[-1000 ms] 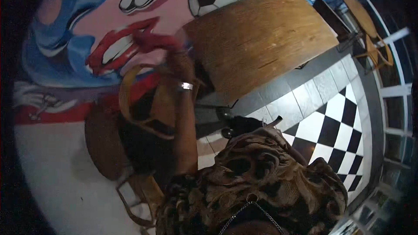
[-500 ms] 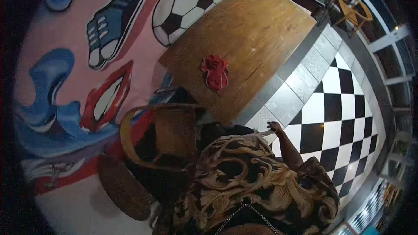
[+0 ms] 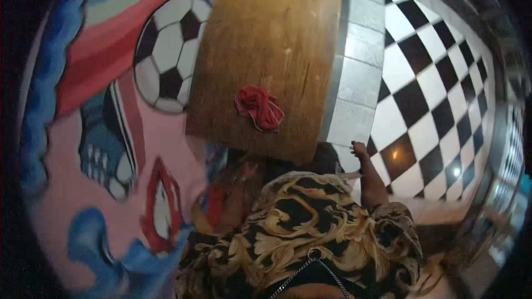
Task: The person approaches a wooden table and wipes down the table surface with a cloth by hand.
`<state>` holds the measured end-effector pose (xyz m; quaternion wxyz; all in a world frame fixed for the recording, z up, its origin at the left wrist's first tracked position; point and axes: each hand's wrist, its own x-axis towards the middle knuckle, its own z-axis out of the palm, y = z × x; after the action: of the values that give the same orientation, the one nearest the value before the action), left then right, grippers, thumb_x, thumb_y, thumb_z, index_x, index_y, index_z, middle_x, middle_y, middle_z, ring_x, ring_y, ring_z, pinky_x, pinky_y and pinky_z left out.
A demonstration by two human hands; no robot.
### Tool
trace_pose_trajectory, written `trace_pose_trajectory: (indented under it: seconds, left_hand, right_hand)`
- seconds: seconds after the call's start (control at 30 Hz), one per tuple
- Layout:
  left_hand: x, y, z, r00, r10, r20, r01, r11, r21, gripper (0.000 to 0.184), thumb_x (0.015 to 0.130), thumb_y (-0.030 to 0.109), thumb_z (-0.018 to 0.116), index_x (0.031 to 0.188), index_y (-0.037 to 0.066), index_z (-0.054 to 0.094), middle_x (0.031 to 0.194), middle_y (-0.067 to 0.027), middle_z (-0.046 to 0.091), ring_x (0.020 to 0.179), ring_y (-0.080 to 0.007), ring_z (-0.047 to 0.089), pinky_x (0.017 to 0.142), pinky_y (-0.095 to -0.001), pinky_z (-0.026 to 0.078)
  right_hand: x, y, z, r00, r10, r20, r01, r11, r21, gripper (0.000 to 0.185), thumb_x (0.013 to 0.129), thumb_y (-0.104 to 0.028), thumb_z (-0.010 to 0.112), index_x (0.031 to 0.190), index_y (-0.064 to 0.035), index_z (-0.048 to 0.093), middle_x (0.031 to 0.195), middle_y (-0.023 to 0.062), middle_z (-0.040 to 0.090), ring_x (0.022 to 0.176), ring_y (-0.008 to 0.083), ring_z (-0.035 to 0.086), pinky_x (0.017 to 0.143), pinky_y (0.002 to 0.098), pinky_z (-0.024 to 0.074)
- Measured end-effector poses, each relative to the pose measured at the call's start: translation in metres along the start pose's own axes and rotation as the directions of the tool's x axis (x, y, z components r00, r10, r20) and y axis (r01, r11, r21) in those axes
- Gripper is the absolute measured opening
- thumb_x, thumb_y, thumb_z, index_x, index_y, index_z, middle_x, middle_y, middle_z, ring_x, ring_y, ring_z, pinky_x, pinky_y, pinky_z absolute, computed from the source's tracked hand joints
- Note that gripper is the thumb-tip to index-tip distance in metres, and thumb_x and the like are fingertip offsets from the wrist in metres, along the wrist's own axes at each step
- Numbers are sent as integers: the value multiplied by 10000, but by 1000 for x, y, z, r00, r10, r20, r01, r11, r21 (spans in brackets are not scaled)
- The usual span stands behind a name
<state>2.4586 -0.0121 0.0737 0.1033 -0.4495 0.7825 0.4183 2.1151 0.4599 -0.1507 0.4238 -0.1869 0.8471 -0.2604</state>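
A crumpled red cloth [image 3: 259,109] with pale edging lies on the near part of the wooden table [image 3: 271,33]. My right hand [image 3: 360,149] is held out past the table's right side, above the tiled floor. Its fingers are loosely bent and a little apart, and no held thing shows. Low by the table's near left corner, my left hand [image 3: 247,171] is dim and blurred, so its fingers cannot be made out. Neither hand touches the cloth.
A painted wall [image 3: 166,50] with a football, a shoe and lips runs along the table's left side. Grey tiles [image 3: 357,83] and a black-and-white checkered floor [image 3: 429,94] lie to the right. The patterned shirt [image 3: 310,210] I wear fills the bottom.
My view has turned, so the table now runs nearly straight ahead and the cloth appears lower and further left. The left arm has come into view; the chair there no longer shows clearly.
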Motion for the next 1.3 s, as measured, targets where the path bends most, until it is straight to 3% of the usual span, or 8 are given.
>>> trace_pose_trajectory:
  seconds: [0.03,0.13,0.2,0.3,0.4,0.5,0.6,1.3]
  left_hand:
    - [17,-3,-15,998,36,47,-37,999,29,638,1106,424,556,1611,46,458,1626,-237,429,1492,-422,416,1231,-549,351]
    - [65,-19,-61,977,108,182,-127,987,95,631,1106,418,557,1607,46,461,1615,-236,439,1482,-420,425,1223,-546,359]
    - [82,-33,-83,962,117,249,-150,981,120,627,1106,414,557,1604,46,464,1607,-235,445,1474,-419,431,1217,-544,364]
    - [77,-50,-119,950,73,304,-132,975,178,620,1106,408,558,1600,45,468,1595,-234,454,1464,-417,441,1208,-541,372]
    - [66,-63,-140,938,33,344,-118,966,231,613,1106,401,559,1596,45,471,1584,-233,464,1453,-416,450,1199,-538,380]
    - [54,-67,-149,925,12,379,-123,955,270,606,1105,395,560,1592,44,475,1572,-231,473,1442,-414,460,1190,-536,388]
    - [40,-67,-150,912,3,411,-139,943,303,599,1105,389,561,1588,44,479,1561,-230,483,1432,-412,469,1182,-533,396]
    - [29,18,-144,775,-80,626,-322,803,501,551,1104,345,568,1559,41,505,1479,-221,549,1357,-399,535,1120,-513,451]
  right_hand:
    - [-24,-29,14,930,365,-40,-291,800,524,375,1045,-308,638,1128,46,727,989,158,782,845,258,750,668,406,593]
    - [-79,-80,63,795,603,-68,-354,551,756,420,1039,-317,634,1248,30,744,1001,133,785,840,255,739,712,405,598]
    - [-109,-53,127,922,190,-336,-110,964,241,437,1104,-365,549,1230,0,752,950,120,772,729,194,714,624,339,572]
    - [-170,-122,169,911,401,-93,-207,642,739,423,1109,-349,552,1195,19,743,1063,187,784,933,278,750,777,432,604]
    - [-205,-103,234,998,62,-13,-61,995,82,369,1046,-321,573,1147,-12,747,1127,259,762,1064,450,723,902,495,566]
    - [-246,-125,255,965,168,-203,-66,901,430,363,1014,-339,626,1152,-30,758,1152,239,773,1067,461,722,882,509,575]
    - [-271,-124,280,785,618,51,-504,588,633,379,1053,-328,597,1219,-25,749,1177,213,772,1097,411,725,924,494,583]
    - [-284,-149,458,714,669,205,-503,287,815,451,1145,-278,437,1510,-54,574,1244,214,734,1159,332,700,952,475,574]
